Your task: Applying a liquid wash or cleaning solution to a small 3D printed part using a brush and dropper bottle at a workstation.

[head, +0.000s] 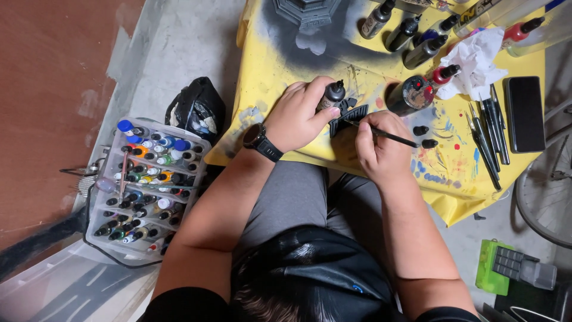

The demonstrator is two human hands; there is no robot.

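Dark hair [298, 286] low centre; my left hand [296, 116] was clamped on the small paint bottle [331, 96], right hand [381, 143] pinching the brush [384, 135], handle lying right, tip toward the black part [351, 114] beside the bottle.

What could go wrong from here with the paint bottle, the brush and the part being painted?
The left hand holds both a paint bottle and the black part, so a slip might drop either one. The right hand holds the brush close to two loose caps it could knock away. The dark bottles stand crowded near the white rag and might tip if bumped.
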